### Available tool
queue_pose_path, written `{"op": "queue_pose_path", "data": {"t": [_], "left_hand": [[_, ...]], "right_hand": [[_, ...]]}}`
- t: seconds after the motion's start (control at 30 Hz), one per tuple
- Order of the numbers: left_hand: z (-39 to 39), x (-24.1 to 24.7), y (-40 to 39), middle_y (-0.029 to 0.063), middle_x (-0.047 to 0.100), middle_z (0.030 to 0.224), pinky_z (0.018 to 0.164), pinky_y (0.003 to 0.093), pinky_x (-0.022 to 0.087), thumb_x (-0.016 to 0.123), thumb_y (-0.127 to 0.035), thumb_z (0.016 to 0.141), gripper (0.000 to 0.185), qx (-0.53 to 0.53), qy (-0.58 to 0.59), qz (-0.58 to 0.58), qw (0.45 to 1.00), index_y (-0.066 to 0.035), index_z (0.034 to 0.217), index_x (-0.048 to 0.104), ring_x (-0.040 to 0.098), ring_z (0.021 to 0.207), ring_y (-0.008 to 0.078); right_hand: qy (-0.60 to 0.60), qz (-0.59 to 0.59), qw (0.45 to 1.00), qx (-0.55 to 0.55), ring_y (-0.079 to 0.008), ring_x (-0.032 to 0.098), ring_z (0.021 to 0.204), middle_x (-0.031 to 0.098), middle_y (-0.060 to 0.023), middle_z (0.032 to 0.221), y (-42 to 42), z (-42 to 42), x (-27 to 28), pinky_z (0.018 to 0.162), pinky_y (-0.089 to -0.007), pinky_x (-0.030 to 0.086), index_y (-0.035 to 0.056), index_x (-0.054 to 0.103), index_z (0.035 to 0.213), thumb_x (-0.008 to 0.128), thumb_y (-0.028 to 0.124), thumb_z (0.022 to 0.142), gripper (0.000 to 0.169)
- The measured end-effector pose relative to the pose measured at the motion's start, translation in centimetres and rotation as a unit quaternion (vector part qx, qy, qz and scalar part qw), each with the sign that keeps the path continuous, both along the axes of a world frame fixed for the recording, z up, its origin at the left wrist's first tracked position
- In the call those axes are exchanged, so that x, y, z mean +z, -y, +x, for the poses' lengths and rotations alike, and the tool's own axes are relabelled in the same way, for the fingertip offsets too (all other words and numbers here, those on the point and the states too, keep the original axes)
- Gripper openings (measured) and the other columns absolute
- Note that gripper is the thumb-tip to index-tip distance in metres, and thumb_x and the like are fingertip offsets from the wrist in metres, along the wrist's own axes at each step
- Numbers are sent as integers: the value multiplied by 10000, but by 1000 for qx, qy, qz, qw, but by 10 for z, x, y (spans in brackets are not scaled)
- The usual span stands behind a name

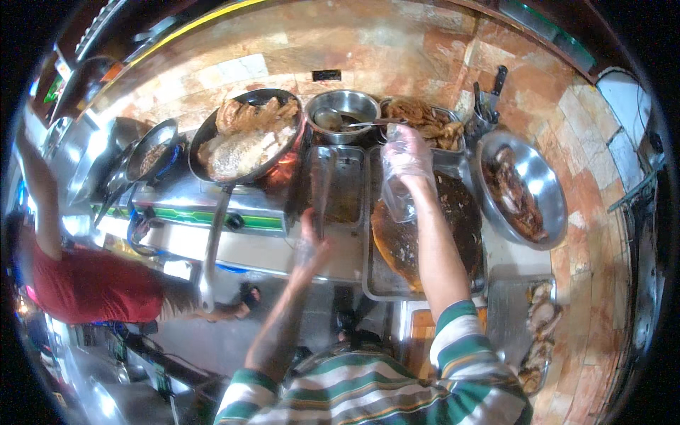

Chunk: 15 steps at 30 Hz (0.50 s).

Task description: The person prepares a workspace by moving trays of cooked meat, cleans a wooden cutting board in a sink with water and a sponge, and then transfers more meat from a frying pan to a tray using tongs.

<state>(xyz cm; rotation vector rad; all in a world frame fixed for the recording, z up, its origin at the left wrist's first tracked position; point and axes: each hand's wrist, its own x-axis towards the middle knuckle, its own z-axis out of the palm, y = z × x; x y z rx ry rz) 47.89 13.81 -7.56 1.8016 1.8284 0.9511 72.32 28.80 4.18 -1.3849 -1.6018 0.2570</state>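
Observation:
My bare left hand grips a long utensil, blurred by motion and possibly tongs, upright over the near side of a shallow metal tray. My right hand wears a clear plastic glove. Its fingertips are at the handle of a utensil lying across the rim of a steel pot; whether they close on it is unclear. A ladle rests in that pot. Just behind the glove, browned pieces of food fill a metal tray. Beneath my right forearm, a large dark-topped round food lies in another tray.
A frying pan of frying food sits over a lit burner, its handle jutting toward me. Right stands a steel bowl with roasted meat. Knives stand in a holder. A person in red is at left.

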Motion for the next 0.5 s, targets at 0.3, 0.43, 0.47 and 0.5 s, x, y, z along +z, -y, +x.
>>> {"op": "queue_pose_path", "data": {"t": [0.3,0.43,0.47,0.5], "left_hand": [[119,91,69,271,518,1192,752,396,532,531,86,732,803,-139,184,-85,969,-49,1435,167,606,1008,306],[164,82,68,308,385,1334,969,496,448,593,22,776,784,-155,103,-50,981,-3,1429,161,476,1190,453],[166,82,68,302,314,1391,987,480,435,626,-53,805,776,-169,101,-67,978,30,1425,167,437,1219,461],[164,84,66,302,325,1385,985,472,436,618,-79,818,766,-166,72,-61,982,22,1430,168,434,1223,457]], "right_hand": [[58,23,997,-34,-194,641,871,672,-106,987,27,127,-15,766,-314,516,62,610,1114,690,90,792,333],[-137,-66,988,22,-156,613,835,663,-84,969,19,116,-4,740,-280,506,58,621,1098,674,40,800,303],[-20,34,999,21,-149,610,845,658,-78,963,16,109,-5,752,-272,504,59,621,1101,658,15,804,303],[-29,47,998,38,-161,620,827,662,-90,954,12,97,-5,735,-282,510,61,628,1085,664,15,787,303]]}}
